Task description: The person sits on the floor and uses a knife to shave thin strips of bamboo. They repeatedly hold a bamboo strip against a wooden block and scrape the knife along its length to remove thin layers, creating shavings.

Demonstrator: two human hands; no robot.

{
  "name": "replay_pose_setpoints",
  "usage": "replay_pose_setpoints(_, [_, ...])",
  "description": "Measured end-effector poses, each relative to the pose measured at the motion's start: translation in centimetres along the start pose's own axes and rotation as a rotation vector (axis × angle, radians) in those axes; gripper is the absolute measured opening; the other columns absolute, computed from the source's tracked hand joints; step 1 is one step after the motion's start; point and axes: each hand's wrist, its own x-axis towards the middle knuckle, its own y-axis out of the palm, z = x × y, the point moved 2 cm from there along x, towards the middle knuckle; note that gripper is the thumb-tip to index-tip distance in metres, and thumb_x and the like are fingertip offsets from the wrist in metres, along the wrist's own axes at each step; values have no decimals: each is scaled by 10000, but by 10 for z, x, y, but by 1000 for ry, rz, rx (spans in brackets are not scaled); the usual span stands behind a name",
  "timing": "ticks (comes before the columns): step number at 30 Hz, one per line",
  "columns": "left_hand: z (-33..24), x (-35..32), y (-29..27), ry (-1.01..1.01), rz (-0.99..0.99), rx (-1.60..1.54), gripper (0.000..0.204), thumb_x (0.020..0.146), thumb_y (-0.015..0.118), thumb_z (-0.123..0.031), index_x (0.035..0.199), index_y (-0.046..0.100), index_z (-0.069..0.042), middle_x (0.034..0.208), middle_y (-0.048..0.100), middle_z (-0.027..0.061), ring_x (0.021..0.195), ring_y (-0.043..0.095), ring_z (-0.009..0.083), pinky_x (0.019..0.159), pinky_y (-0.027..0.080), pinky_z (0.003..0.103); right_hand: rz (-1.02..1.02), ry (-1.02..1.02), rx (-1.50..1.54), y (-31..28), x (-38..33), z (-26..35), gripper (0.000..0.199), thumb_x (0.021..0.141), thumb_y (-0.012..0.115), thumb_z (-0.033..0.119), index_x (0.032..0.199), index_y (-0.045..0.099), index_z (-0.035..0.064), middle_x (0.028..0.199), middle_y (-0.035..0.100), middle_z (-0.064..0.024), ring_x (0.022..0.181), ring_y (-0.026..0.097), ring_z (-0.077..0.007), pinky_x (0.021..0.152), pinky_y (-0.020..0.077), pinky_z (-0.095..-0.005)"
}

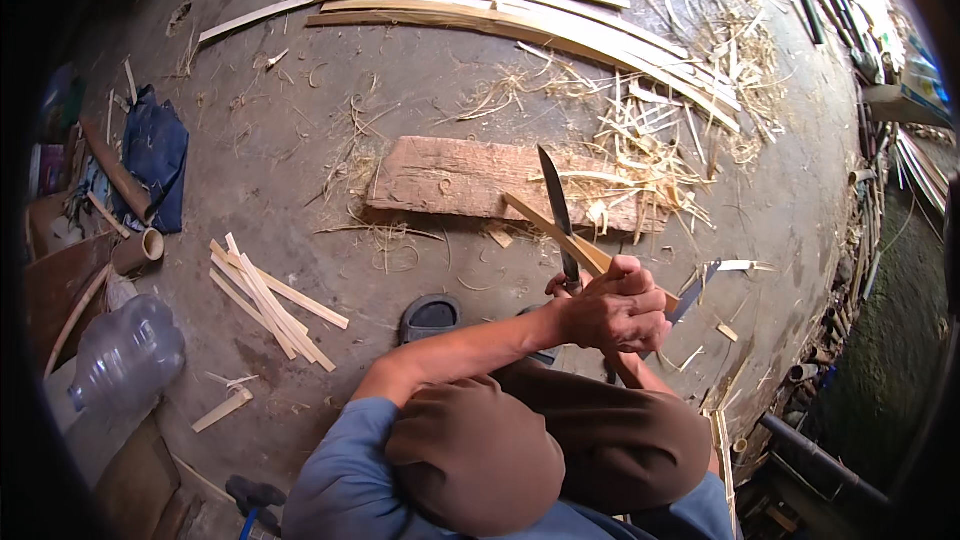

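My left hand (617, 308) reaches across my bent knees and is closed around a short flat bamboo strip (545, 225) that slants up to the left. A dark knife (555, 202) stands with its blade pointing away from me and crosses the strip. Just left of my left hand, the fingers of my right hand (560, 286) are wrapped around the knife's handle. The rest of that hand is hidden. Both hands hover over the near edge of a worn wooden plank (450, 178) lying on the concrete floor.
Long split bamboo slats (520, 12) lie along the back with shavings (650, 145) spread to the right. Short cut strips (272, 306) are piled at the left. Nearby are a plastic bottle (125, 352), a blue cloth (157, 155), a dark sandal (431, 315) and a grey blade (694, 292).
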Motion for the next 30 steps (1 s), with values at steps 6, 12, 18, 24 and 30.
replay_pose_setpoints(6, [5, 11, -22, -69, -21, 35, 229, 817, 713, -242, 722, 543, -121, 821, 489, 40, 871, 503, 248, 849, 377, 470, 166, 35, -69, 21, 49, 7, 131, 891, 586, 122, 945, 646, 19, 707, 590, -60, 616, 583, -181, 545, 461, -366])
replay_pose_setpoints(12, [71, 40, -32, -239, 212, -80, 571, 827, 731, -474, 1187, 529, -79, 1079, 604, 192, 912, 618, 329, 789, 546, 488, 157, 75, -141, 8, 64, 3, 132, 880, 591, 125, 883, 670, 19, 652, 586, -60, 616, 600, -205, 564, 481, -391])
replay_pose_setpoints(18, [127, 34, -24, -201, 423, 17, 240, 937, 626, -249, 961, 512, -39, 657, 627, 100, 509, 639, 195, 430, 576, 313, 26, -199, -457, 8, 94, -12, 220, 902, 566, 165, 959, 668, -21, 872, 679, -303, 820, 703, -402, 710, 534, -502])
replay_pose_setpoints(24, [132, 36, -33, -320, 262, 7, 270, 995, 583, -246, 799, 534, -66, 578, 504, 39, 440, 520, 141, 305, 442, 262, -72, -279, -838, -10, 92, 6, 161, 891, 533, 110, 966, 648, 26, 784, 669, -258, 756, 703, -413, 541, 543, -515])
replay_pose_setpoints(30, [141, 45, -117, -873, -71, -201, 436, 963, 598, -506, 1049, 612, -78, 695, 561, -6, 637, 596, 97, 570, 540, 283, 291, -81, -200, 15, 51, -13, 240, 858, 596, 211, 945, 710, 18, 675, 662, -162, 610, 670, -307, 588, 542, -430])
